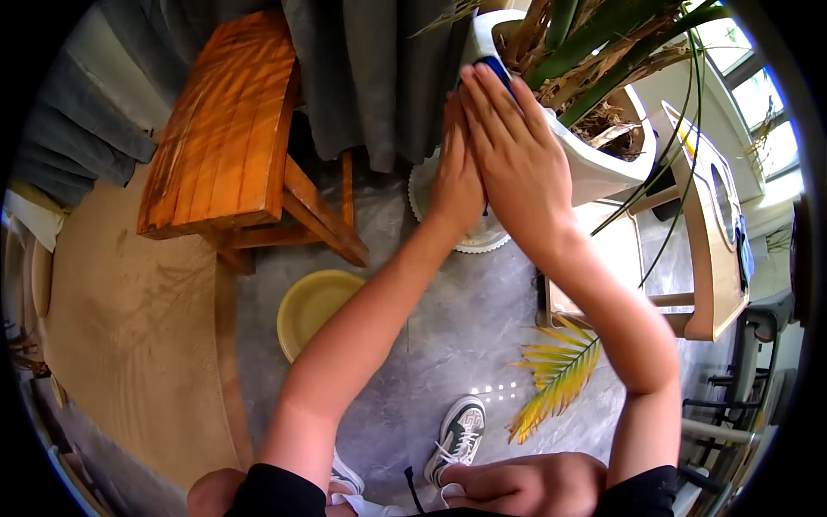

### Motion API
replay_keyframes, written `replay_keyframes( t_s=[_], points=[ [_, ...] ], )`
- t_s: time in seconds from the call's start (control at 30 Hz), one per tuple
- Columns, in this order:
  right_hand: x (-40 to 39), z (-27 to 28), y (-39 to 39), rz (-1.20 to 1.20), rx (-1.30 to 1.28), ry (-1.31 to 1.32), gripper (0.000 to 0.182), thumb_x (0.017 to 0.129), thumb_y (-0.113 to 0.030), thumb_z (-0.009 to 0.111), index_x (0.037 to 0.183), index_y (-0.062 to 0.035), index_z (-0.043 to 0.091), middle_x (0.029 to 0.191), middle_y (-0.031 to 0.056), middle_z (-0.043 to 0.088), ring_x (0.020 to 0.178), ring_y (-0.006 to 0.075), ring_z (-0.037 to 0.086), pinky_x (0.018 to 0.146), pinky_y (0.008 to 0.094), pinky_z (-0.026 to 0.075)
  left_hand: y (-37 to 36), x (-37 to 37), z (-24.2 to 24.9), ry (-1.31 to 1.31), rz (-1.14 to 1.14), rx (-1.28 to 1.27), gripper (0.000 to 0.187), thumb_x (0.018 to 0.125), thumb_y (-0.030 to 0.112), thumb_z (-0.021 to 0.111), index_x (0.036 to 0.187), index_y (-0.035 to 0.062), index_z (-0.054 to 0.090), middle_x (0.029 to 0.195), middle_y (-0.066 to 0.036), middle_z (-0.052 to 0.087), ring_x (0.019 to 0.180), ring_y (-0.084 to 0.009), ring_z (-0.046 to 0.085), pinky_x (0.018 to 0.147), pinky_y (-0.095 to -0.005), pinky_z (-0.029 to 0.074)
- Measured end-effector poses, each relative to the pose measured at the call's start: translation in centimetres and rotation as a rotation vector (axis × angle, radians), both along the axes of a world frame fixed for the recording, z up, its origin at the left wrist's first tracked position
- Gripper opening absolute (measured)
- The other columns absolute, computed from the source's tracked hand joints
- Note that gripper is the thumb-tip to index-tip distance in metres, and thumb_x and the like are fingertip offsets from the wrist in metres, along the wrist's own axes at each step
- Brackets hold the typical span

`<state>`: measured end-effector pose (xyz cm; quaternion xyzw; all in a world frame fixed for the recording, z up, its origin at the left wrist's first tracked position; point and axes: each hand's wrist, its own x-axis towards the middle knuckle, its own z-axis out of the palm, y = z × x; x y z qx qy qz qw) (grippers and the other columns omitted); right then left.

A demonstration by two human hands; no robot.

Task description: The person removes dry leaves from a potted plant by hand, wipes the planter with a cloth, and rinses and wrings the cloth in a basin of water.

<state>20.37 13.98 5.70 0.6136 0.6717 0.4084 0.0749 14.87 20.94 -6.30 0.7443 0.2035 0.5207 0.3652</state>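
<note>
A person's right hand lies open and flat, fingers straight, against the left hand, whose grip cannot be told, beside a white pot; a blue object shows at the fingertips by the rim, perhaps mid-press, where any shift calls for clearance from the green stems

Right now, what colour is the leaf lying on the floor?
Yellow and green; the head view shows the leaf best.
</note>
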Motion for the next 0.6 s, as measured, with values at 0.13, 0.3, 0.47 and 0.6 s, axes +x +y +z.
replay_keyframes(
  t_s=[0.13, 0.3, 0.47, 0.6],
  points=[
    [0.3, 3.1, 4.5, 0.008, -0.073, -0.252, 0.054, 0.092, -0.022, 0.053, 0.138, 0.0053, 0.058, 0.151, 0.0191, 0.051, 0.146, 0.0279, 0.041, 0.127, 0.0399, 0.018, 3.1, -1.0, 3.4, -0.404, -0.49, -0.888, 0.06, 0.111, 0.036, 0.039, 0.161, 0.0059, 0.024, 0.162, -0.011, 0.035, 0.146, -0.0206, 0.038, 0.12, -0.0322, 0.029],
    [1.0, 3.9, 7.0, -0.007, -0.143, -0.162, 0.046, 0.089, -0.018, 0.053, 0.127, 0.0041, 0.065, 0.142, 0.0219, 0.058, 0.138, 0.0301, 0.05, 0.125, 0.0413, 0.024, 5.9, -1.5, 6.4, -0.211, -0.45, -0.713, 0.057, 0.11, 0.04, 0.036, 0.157, 0.0067, 0.038, 0.152, -0.01, 0.049, 0.14, -0.0184, 0.044, 0.116, -0.0296, 0.032],
    [0.9, 1.2, 2.1, 0.07, -0.116, -0.321, 0.053, 0.09, -0.018, 0.053, 0.138, 0.0021, 0.057, 0.15, 0.0168, 0.052, 0.146, 0.0246, 0.041, 0.126, 0.0404, 0.022, 0.8, -0.5, 1.9, -0.323, -0.346, -0.474, 0.06, 0.11, 0.029, 0.036, 0.161, 0.0009, 0.02, 0.165, -0.019, 0.028, 0.152, -0.0252, 0.027, 0.123, -0.0344, 0.023],
    [2.6, -1.5, -3.9, 0.06, -0.171, -0.108, 0.059, 0.094, -0.021, 0.048, 0.151, -0.0069, 0.047, 0.161, 0.0018, 0.04, 0.152, 0.0138, 0.03, 0.128, 0.0388, 0.014, -4.8, 0.5, -0.6, -0.085, -0.018, -0.247, 0.074, 0.101, 0.018, 0.045, 0.158, -0.0095, 0.006, 0.165, -0.034, 0.004, 0.154, -0.0483, 0.006, 0.126, -0.0488, 0.015]
  ],
)
